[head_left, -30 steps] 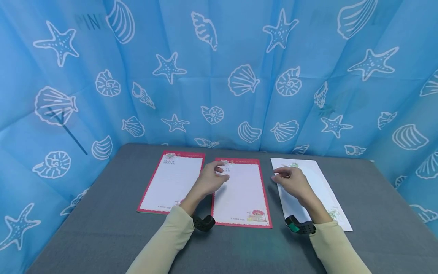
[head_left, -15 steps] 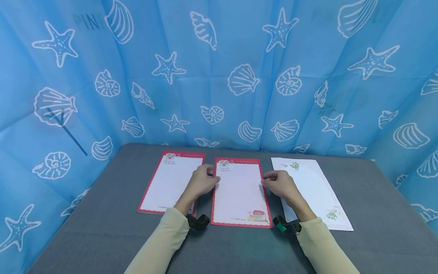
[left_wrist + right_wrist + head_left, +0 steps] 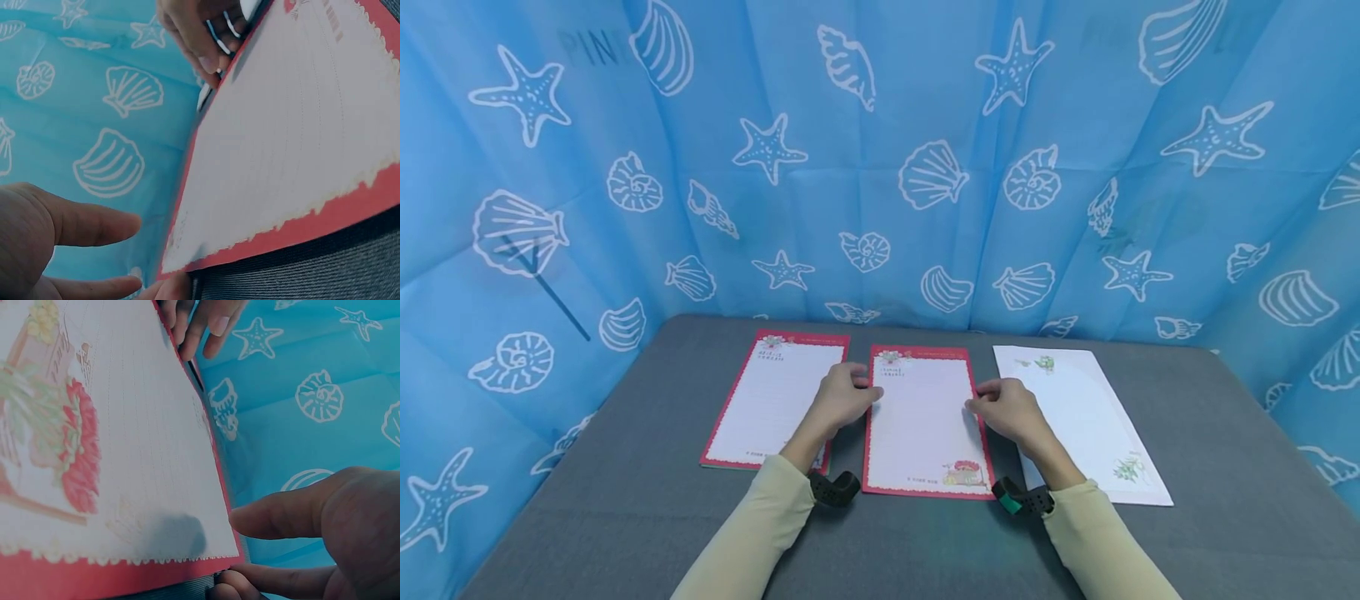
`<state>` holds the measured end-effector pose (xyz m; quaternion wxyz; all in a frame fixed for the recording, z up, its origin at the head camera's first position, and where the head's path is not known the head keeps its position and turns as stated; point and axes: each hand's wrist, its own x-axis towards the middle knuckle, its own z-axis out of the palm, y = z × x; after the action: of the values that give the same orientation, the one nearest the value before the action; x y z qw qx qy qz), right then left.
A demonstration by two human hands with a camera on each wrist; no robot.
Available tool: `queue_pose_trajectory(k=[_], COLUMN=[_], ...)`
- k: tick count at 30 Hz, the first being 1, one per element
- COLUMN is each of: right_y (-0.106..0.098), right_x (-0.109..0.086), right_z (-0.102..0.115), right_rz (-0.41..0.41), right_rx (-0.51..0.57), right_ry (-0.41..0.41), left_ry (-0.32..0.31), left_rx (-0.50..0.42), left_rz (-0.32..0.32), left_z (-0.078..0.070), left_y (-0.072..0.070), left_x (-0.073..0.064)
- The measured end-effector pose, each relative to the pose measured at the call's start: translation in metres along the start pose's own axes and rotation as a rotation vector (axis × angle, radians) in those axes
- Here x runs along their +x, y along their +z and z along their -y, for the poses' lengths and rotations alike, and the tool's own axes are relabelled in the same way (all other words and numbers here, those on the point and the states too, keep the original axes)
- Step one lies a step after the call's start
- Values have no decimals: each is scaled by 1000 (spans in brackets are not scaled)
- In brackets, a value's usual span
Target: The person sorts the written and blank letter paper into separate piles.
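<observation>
A red-bordered sheet of letter paper (image 3: 925, 425), with faint ruled lines and a printed picture at its lower right, lies flat between my hands. At its left edge is my left hand (image 3: 841, 396), thumb over the border and fingers beside it; in the left wrist view the thumb (image 3: 100, 224) stands apart from the fingers. My right hand (image 3: 1011, 408) reaches the right edge. In the right wrist view its thumb (image 3: 275, 515) is over the edge, its other fingers (image 3: 250, 581) lower at the border, with a gap between.
Left of the middle sheet lies another red-bordered sheet (image 3: 767, 408), partly behind my left hand, with a greenish lower edge. A white sheet with green plant prints (image 3: 1090, 417) lies to the right. All rest on a grey cloth-covered table (image 3: 647, 467) before a blue shell-patterned curtain (image 3: 880, 167).
My left hand has moved left, off the middle sheet to its left edge. My right hand has moved left from the white sheet to the middle sheet's right edge. The sheets stay put.
</observation>
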<state>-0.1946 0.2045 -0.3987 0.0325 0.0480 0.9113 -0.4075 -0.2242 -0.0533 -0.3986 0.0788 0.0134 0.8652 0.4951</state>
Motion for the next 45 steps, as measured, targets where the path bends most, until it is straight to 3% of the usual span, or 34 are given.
queue_pose_trajectory(k=[6,17,23,32,41,45], right_y=[-1,-4,-7,-17,-27,-29], right_x=[0,3,3,0,-1,-3], right_z=[1,0,1,6,11,12], right_rz=[-6,-29,-24,0,7,9], right_rx=[21,215,303,346,399,428], right_ry=[-1,-37,-59,-83,-117,-127], left_ry=[-1,23,7,57,112,133], left_rx=[-12,-141,-160,-201,-225,-224], left_rz=[-10,-37,-44,-37,-86,-70], left_z=[4,6,5,-6,-14,-16], left_y=[0,-2,-5,-18,-27,-30], left_x=[1,3,2,-2,-6,-8])
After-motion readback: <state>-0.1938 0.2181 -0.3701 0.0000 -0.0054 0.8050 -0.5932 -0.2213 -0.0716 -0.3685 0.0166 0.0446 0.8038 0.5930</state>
